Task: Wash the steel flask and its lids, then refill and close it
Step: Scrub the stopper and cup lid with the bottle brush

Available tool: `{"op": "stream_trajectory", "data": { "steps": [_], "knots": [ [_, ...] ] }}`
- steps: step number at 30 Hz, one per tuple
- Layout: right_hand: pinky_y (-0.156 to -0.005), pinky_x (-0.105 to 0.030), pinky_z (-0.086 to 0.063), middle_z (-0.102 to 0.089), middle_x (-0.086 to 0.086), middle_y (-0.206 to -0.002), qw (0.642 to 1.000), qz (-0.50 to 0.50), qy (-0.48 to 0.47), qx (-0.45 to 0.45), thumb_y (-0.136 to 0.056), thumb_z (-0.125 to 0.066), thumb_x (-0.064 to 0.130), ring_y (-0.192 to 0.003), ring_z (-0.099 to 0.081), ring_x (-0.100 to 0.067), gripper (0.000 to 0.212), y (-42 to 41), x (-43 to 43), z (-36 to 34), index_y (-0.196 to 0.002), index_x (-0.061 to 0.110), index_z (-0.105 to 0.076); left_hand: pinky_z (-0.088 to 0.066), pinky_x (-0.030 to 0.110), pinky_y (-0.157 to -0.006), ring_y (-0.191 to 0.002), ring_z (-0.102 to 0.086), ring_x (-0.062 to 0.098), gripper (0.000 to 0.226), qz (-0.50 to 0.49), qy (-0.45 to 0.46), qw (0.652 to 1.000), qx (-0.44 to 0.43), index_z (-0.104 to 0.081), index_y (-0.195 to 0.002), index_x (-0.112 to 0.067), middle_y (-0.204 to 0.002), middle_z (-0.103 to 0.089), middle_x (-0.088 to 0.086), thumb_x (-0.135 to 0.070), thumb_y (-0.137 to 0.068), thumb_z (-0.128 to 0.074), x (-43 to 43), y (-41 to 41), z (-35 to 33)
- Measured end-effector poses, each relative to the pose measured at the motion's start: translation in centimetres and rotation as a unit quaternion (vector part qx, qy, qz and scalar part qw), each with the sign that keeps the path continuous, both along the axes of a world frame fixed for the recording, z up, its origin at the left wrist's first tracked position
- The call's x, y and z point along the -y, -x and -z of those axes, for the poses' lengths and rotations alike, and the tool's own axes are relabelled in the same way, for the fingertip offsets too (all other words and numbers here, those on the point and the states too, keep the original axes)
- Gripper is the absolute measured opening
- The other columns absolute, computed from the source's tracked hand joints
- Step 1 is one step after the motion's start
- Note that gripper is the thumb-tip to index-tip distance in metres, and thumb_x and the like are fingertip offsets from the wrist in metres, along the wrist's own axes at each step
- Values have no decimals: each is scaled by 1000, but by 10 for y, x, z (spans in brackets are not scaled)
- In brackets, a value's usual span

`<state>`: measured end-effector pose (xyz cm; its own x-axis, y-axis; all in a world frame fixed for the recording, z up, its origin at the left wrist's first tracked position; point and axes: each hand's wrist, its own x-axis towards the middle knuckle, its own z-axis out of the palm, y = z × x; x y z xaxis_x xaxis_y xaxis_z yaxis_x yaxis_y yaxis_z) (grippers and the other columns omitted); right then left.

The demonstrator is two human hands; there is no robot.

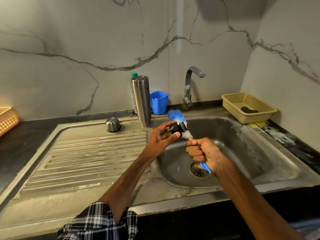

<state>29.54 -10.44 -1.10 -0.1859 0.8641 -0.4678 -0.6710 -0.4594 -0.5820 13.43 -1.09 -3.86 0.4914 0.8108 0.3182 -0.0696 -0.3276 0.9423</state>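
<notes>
**A:** While the left hand [161, 137] is holding the black inner lid [174, 128] above the sink basin [242, 153], which way is that lid pointing?

**B:** It is lying on its side, with its axis running left to right. The narrow end is sitting in the hand and the broad end is facing the brush [187, 134]. The thumb below and the curled fingers above are pinching it.

**A:** And how is the brush lying?

**B:** The right hand [202, 153] is wrapping all its fingers tightly round the blue handle, like a fist. The long axis is slanting from the handle end, low above the drain [198, 171], up and away to the blue sponge tip. That tip is pointing toward the steel flask [141, 99]. The white bristles are pressing against the lid.

**A:** Where is the flask standing?

**B:** It is standing upright on the sink's back rim, at the far corner of the ribbed drainboard [90, 153]. The steel cup lid [113, 124] is sitting dome up on the drainboard, left of the flask and apart from it.

**A:** Is any writing showing?

**B:** A small dark mark is showing near the flask's top, too small to read. A clear bottle with a green cap [134, 74] is standing just behind the flask. A blue holder [159, 102] is sitting just to the flask's right, near the tap [189, 87].
</notes>
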Motion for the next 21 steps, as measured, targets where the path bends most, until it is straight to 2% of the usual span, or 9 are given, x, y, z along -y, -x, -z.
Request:
{"op": "stream_trajectory", "data": {
  "steps": [4, 6, 9, 11, 13, 15, 17, 21],
  "knots": [
    [-23, -17, -11, -16, 9, -46, 1000, 7, -3, 6, -104, -28, 19, -44, -3, -5, 40, 1, 4, 1, -65, 20, -34, -56, 41, -100, -118, -68, 25, 50, 43, 62, 997, 6, -53, -146, -11, -128, -70, 8, -12, -98, -66, -1, 3, -4],
    [-23, -17, -11, -14, 10, -49, 1000, 24, -11, 2, -104, -27, 18, -40, -5, -4, 38, -5, 0, 1, -67, 20, -34, -58, 39, -97, -116, -69, 29, 48, 82, 89, 993, -4, -53, -145, -12, -127, -71, 10, -12, -99, -64, 5, -1, -5],
    [-23, -16, -11, -22, 9, -43, 998, 42, -15, 33, -103, -25, 15, -27, -17, -2, 37, -16, -3, -2, -67, 20, -35, -59, 32, -92, -116, -69, 26, 45, 133, 102, 985, -36, -54, -144, -15, -127, -71, 7, -13, -100, -62, 9, -3, -9],
    [-24, -16, -9, -22, 10, -44, 995, 29, -10, 94, -103, -26, 17, -27, -19, -2, 39, -19, -2, -5, -65, 21, -36, -59, 34, -93, -117, -68, 27, 47, 138, 79, 986, -50, -52, -145, -11, -129, -70, 9, -12, -99, -63, 8, 0, -12],
    [-27, -14, -7, -20, 10, -45, 981, 13, 0, 193, -102, -27, 18, -30, -15, -2, 40, -22, -1, -8, -63, 22, -35, -58, 37, -96, -115, -68, 27, 46, 122, -18, 989, -85, -55, -143, -9, -127, -70, 11, -13, -98, -65, 4, 3, -14],
    [-31, -13, -7, -22, 9, -46, 950, 16, 4, 311, -102, -29, 19, -33, -15, -3, 38, -23, 0, -8, -64, 22, -37, -56, 34, -96, -110, -67, 16, 45, 74, -175, 969, -160, -58, -140, -11, -125, -70, 6, -20, -97, -69, 0, 3, -13],
    [-35, -15, -11, -27, 7, -48, 898, 25, -4, 439, -102, -33, 23, -35, -19, -6, 37, -21, 0, -9, -66, 21, -40, -55, 31, -96, -111, -62, 6, 53, 2, -277, 935, -220, -55, -143, -14, -127, -67, 3, -28, -94, -72, -2, 0, -8],
    [-40, -21, -23, -40, 1, -54, 780, 31, -23, 625, -102, -40, 32, -38, -33, -12, 35, -9, 2, -14, -72, 16, -51, -38, 26, -110, -130, -51, 19, 62, -23, -373, 874, -312, -44, -152, -15, -145, -51, 9, -32, -97, -67, -6, -1, 4]
  ]
}}
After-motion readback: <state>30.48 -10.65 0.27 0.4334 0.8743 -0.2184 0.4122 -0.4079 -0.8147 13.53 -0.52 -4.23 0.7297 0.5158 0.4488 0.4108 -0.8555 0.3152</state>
